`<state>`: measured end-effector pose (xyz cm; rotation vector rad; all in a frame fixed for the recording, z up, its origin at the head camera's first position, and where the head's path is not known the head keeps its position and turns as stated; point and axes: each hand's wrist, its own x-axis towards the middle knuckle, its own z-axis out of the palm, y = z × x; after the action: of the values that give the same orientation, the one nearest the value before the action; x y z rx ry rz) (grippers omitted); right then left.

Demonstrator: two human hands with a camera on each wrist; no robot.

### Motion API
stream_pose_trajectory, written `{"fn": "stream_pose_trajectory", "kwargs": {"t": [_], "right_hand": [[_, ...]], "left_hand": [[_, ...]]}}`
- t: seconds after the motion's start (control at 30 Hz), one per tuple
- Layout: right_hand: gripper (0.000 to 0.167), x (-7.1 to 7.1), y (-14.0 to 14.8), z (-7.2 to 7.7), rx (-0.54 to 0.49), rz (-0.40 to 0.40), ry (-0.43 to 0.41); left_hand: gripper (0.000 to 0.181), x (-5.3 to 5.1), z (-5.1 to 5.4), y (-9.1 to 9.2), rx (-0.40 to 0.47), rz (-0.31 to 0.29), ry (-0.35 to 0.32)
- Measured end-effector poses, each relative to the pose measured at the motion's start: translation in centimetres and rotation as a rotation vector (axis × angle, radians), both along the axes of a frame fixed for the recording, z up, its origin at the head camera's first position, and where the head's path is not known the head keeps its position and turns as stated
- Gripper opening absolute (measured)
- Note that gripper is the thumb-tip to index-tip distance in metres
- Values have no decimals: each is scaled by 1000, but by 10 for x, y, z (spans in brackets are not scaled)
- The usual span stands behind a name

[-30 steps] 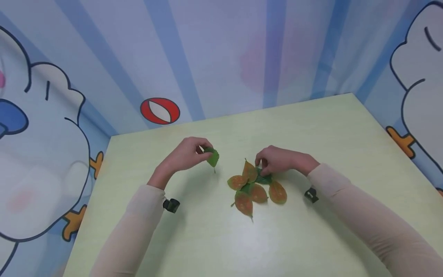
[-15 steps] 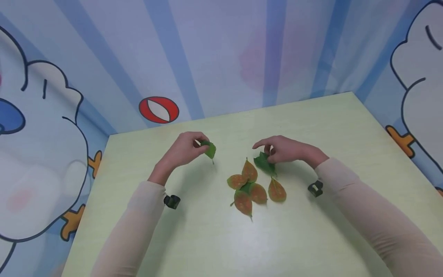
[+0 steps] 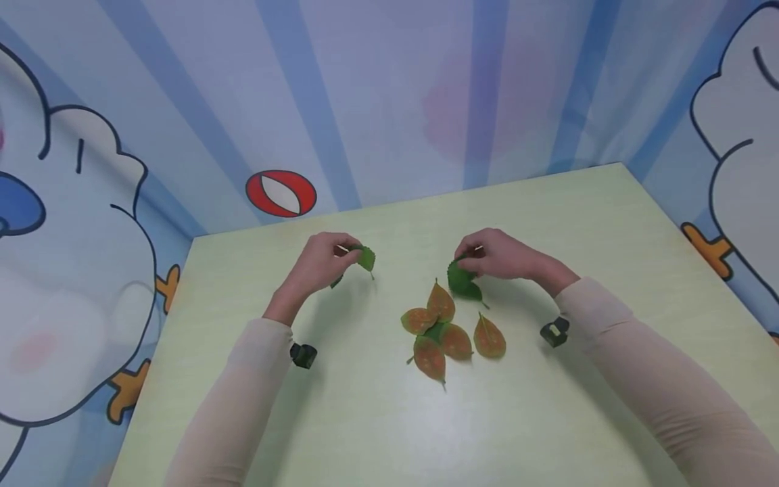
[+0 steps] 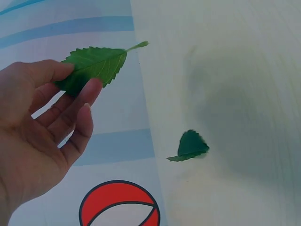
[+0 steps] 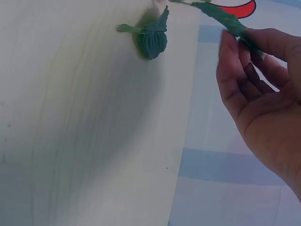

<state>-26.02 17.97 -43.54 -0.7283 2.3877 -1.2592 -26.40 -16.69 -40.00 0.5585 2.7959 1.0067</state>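
My left hand [image 3: 322, 262] pinches the blade of a serrated green leaf [image 4: 101, 63] between thumb and fingers, above the table, its stem pointing away from the hand. Below that hand a folded dark green leaf [image 4: 192, 145] lies on the table. My right hand [image 3: 499, 253] pinches another green leaf [image 5: 228, 21], seen nearly edge-on in the right wrist view. Under it a curled green leaf [image 5: 153, 40] rests on the table. Nearer to me lie several orange-green leaves, among them a front one [image 3: 429, 358] and a separate right one [image 3: 489, 337].
A green leaf [image 3: 433, 331] is partly covered by the orange-green ones. The pale table [image 3: 377, 433] meets a blue-striped wall [image 3: 402, 101] at its back edge. A black wrist camera [image 3: 302, 355] hangs below the left cuff, another [image 3: 555, 331] below the right.
My right hand has risen away from the leaf cluster with a green leaf, and a second green leaf shows beneath it. My left hand has shifted slightly back and left, still pinching its leaf.
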Motion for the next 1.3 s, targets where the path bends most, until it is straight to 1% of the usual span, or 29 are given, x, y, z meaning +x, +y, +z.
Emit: {"fn": "stream_pose_trajectory", "kwargs": {"t": [0.1, 0.17, 0.23, 0.33, 0.37, 0.43, 0.5, 0.57, 0.63, 0.7, 0.8, 0.9, 0.97, 1.07, 1.23, 1.3], "right_hand": [[15, -2, 0, -1, 11, -26, 66], [14, -2, 0, -1, 18, -48, 96], [14, -2, 0, 0, 19, -65, 106], [15, 0, 0, 1, 17, -86, 110], [15, 1, 0, 1, 17, -91, 114], [17, 1, 0, 2, 22, -100, 120], [19, 1, -1, 2, 29, -112, 123], [22, 1, -1, 2, 37, -121, 125], [23, 0, -1, 3, 43, -132, 126], [22, 0, -1, 4, 46, -141, 125], [20, 0, -1, 5, 43, -148, 123], [19, 0, -2, 6, 40, -145, 122], [20, 0, -2, 7, 40, -144, 128], [20, -1, -3, 7, 43, -150, 152], [21, -1, -3, 7, 45, -181, 211], [21, -1, -3, 6, 50, -201, 222]], "left_hand": [[21, -3, -9, 0, -11, 24, 86], [20, -4, -15, 2, -35, 66, 133], [20, -5, -21, 5, -65, 109, 180], [21, -5, -32, 10, -112, 185, 203], [22, -5, -36, 11, -129, 198, 209], [24, -5, -45, 12, -165, 211, 215], [25, -4, -53, 13, -220, 214, 216], [25, -2, -59, 14, -292, 208, 225], [22, 0, -63, 15, -393, 179, 267], [19, 3, -66, 17, -509, 133, 322], [16, 9, -70, 20, -702, 41, 412], [17, 14, -75, 24, -830, -26, 448], [18, 18, -77, 27, -865, -42, 444], [20, 20, -79, 30, -861, -39, 405], [18, 17, -82, 32, -797, -11, 305], [21, 16, -82, 31, -764, 6, 271]]}}
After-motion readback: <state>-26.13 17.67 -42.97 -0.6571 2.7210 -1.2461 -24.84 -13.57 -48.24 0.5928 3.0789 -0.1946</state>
